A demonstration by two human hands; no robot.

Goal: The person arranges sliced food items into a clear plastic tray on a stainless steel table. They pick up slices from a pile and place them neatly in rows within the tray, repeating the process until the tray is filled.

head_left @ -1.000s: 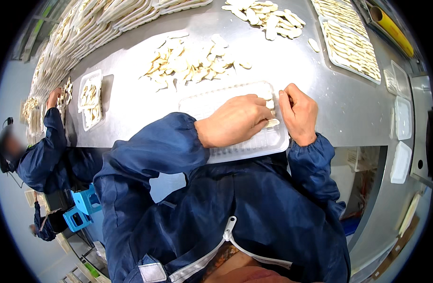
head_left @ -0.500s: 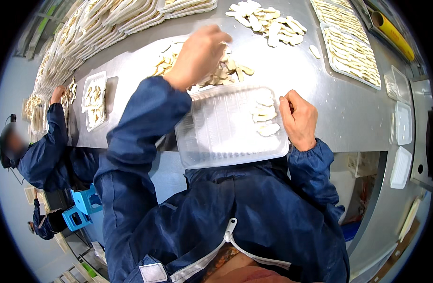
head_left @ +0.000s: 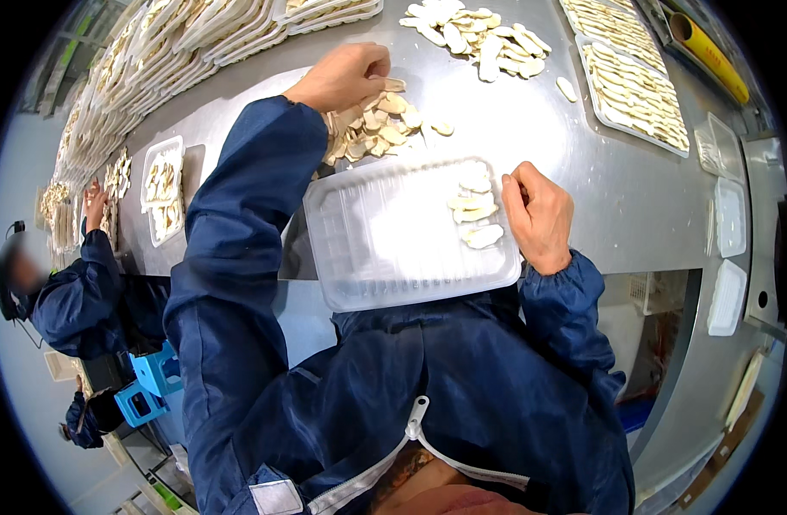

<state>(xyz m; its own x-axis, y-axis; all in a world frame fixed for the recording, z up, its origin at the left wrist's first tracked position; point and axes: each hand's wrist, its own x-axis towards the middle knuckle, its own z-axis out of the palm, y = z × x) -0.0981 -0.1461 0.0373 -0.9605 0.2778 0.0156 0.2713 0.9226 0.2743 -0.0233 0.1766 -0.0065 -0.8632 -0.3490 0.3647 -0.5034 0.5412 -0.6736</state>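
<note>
A clear plastic tray (head_left: 376, 296) lies in front of me at the table's near edge. Its right end holds several pale oval slices (head_left: 483, 236), mushroom-like, laid one above another. My left hand (head_left: 346, 77) is over the loose pile of slices (head_left: 379, 126) beyond the tray, its fingers bent down at the pile's far edge. Whatever those fingertips grip is hidden. Curled closed, my right hand (head_left: 543, 216) rests at the tray's right rim. I cannot make out what, if anything, is between its thumb and fingers.
Another slice pile (head_left: 488, 43) lies farther back. Filled trays (head_left: 638, 99) stand at the right; stacked filled trays (head_left: 175, 64) rise at the far left. A co-worker (head_left: 80, 292) handles slices on the left, near a part-filled tray (head_left: 163, 189). Blue stools (head_left: 156, 378) stand below.
My left hand has moved slightly left and its blur is gone. More of the near pile shows, with one slice lying apart on its right. My right hand stays by the tray's rim.
</note>
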